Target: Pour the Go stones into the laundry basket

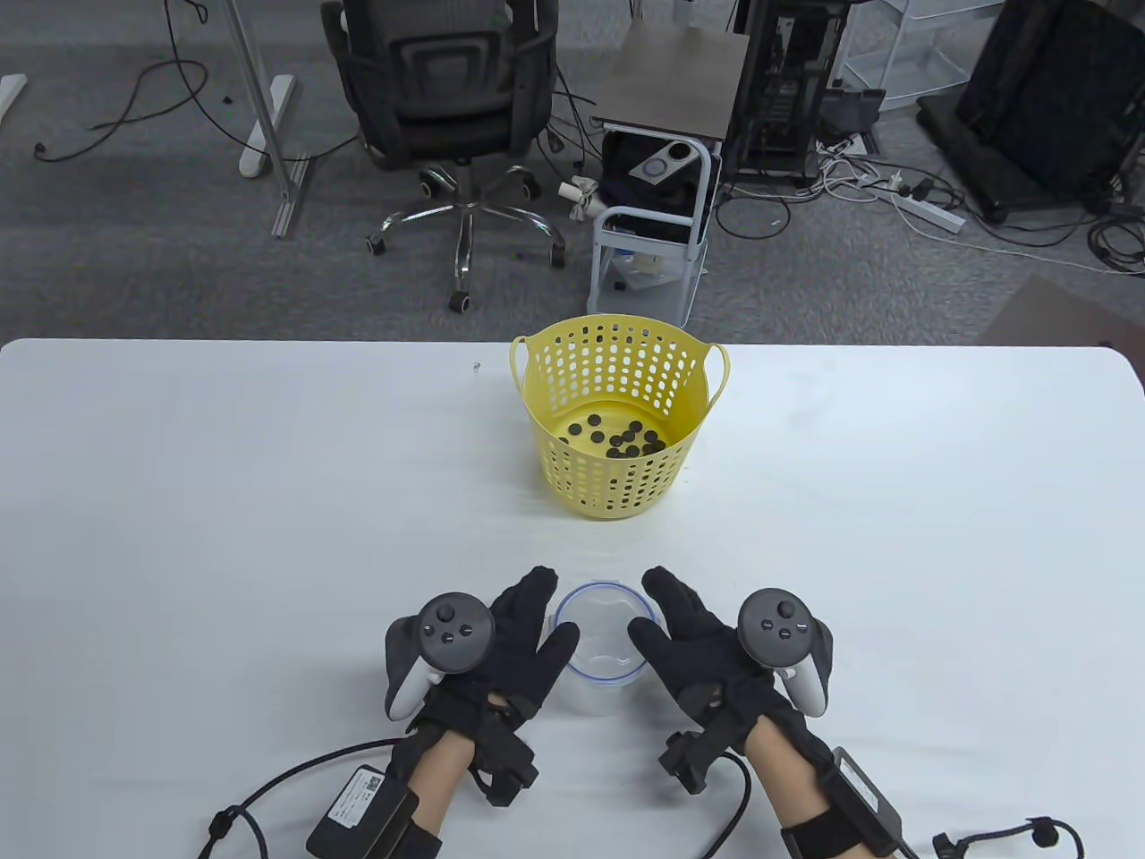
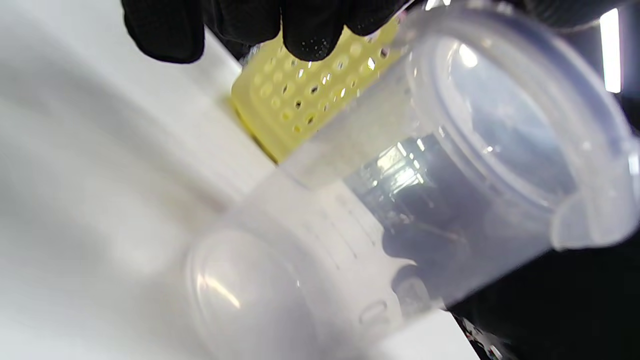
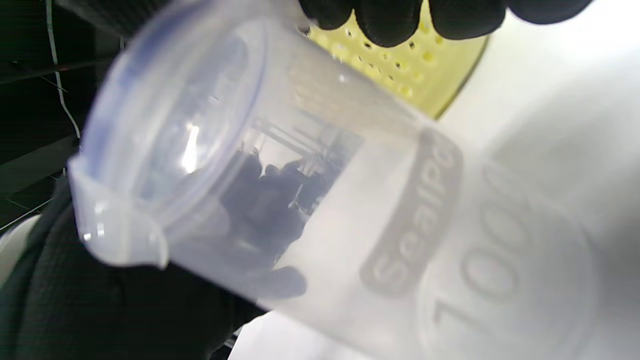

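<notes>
A yellow perforated laundry basket (image 1: 617,385) stands at the table's far middle with several black Go stones (image 1: 617,440) on its bottom. A clear, empty plastic container (image 1: 601,640) stands upright near the front edge. My left hand (image 1: 537,617) is at its left side and my right hand (image 1: 666,617) at its right, fingers stretched forward along it. Neither hand wraps around it; I cannot tell if they touch it. The left wrist view shows the container (image 2: 450,175) close up, with the basket (image 2: 300,100) behind it. So does the right wrist view, container (image 3: 350,200) in front of basket (image 3: 425,65).
The white table (image 1: 224,501) spreads wide to both sides of the basket. Beyond its far edge are an office chair (image 1: 447,98) and a small trolley (image 1: 653,224) on the floor. Cables from my wrists trail over the front edge.
</notes>
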Demonstrator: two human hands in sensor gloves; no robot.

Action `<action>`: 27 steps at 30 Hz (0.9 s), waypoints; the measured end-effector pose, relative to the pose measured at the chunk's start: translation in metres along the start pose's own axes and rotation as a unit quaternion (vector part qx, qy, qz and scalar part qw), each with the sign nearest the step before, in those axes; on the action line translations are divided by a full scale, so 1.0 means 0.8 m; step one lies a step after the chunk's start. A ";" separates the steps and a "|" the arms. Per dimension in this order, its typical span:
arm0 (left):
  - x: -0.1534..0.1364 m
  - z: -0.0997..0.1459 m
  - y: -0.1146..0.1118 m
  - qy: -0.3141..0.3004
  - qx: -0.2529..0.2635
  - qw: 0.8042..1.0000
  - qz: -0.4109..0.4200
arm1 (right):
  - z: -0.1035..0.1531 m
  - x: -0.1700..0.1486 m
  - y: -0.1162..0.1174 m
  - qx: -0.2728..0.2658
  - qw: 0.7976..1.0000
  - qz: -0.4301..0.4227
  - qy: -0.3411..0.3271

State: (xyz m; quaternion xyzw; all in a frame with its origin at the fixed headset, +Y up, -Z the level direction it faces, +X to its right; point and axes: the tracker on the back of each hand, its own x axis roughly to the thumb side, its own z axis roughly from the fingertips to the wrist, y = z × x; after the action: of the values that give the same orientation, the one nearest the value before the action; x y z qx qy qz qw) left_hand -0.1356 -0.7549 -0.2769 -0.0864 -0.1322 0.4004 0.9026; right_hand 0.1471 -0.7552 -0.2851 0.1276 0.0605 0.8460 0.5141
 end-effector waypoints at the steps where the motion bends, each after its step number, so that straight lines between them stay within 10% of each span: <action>1: 0.002 0.003 0.008 -0.006 0.022 1.000 -0.019 | 0.001 0.003 -0.005 -0.014 1.000 0.013 -0.008; 11: 0.005 0.019 0.056 -0.016 0.154 0.972 -0.178 | 0.011 0.022 -0.046 -0.135 0.966 0.207 -0.075; 27: -0.033 0.008 0.072 0.084 0.126 0.927 -0.342 | -0.001 -0.020 -0.049 -0.115 0.919 0.375 0.039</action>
State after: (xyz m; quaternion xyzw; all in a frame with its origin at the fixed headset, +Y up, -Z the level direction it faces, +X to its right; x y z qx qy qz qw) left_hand -0.1950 -0.7356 -0.2904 0.0449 -0.0261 0.0719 0.9961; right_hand 0.1875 -0.7511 -0.2976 0.0482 -0.0693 0.9822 0.1680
